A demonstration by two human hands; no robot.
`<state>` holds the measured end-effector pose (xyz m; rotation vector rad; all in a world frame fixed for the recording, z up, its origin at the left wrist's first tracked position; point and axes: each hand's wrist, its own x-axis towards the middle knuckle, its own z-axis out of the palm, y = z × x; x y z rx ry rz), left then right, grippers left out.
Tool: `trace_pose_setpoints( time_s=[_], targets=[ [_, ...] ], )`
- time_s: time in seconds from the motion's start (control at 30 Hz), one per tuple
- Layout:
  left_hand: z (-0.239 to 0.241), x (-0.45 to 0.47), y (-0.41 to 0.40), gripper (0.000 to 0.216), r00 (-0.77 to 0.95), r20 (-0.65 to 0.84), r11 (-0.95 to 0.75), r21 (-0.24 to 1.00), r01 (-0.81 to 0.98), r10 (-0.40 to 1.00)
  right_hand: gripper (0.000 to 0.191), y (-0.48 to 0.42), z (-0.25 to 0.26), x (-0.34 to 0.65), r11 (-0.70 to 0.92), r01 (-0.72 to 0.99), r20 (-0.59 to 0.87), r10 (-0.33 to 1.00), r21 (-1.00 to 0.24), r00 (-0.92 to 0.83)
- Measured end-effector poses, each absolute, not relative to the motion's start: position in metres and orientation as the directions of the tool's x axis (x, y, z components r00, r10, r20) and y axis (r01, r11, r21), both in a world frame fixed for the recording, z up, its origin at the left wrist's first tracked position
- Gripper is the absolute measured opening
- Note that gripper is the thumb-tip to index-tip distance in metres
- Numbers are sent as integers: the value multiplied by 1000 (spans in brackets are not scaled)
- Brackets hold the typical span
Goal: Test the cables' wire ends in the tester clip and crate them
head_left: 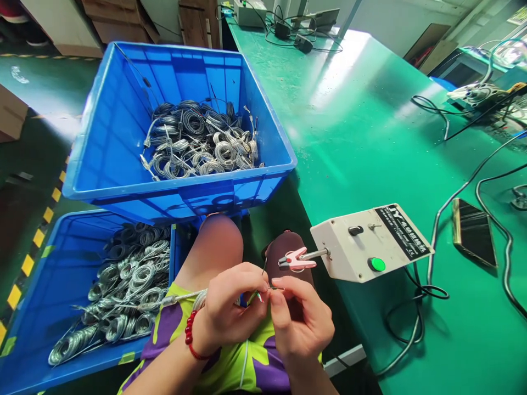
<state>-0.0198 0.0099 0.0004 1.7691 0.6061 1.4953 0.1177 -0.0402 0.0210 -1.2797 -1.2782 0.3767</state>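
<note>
My left hand (236, 304), with a red bead bracelet at its wrist, is closed around the end of a clear-jacketed cable (183, 298). The coil of that cable is mostly hidden behind the hand. Thin coloured wires (259, 297) stick out between its fingertips. Thumb and forefinger of my right hand (304, 318) pinch the fine wire ends, close against the left fingertips. Just above the hands, a pink clip (297, 259) sits on the metal shaft of a white control box (370, 241) with a knob and a green button.
A large blue bin (185, 189) holds several coiled cables (197, 137). Lower left, a second blue bin (74, 225) contains more coils (140, 277). On the green table (349, 137) lie a phone (474, 233) and loose black cords (436, 219). Adapters (303, 43) rest at the far end.
</note>
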Motion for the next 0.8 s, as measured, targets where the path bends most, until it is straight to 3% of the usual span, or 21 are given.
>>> trace_pose_setpoints(
  time_s=[0.2, 0.5, 0.7, 0.8],
  targets=[
    [6, -19, 11, 25, 234, 608, -622, 783, -20, 759, 31, -42, 18, 125, 371, 428, 512, 812, -824, 282],
    [7, -23, 12, 23, 217, 634, -650, 760, 2, 742, 22, -43, 22, 123, 328, 459, 482, 833, -826, 273],
    [9, -28, 12, 22, 185, 622, -638, 770, 34, 761, 39, -41, 20, 125, 417, 504, 543, 830, -757, 129],
    [10, -30, 12, 22, 188, 630, -648, 760, 46, 753, 39, -40, 21, 129, 429, 534, 552, 829, -729, 87]
  ],
)
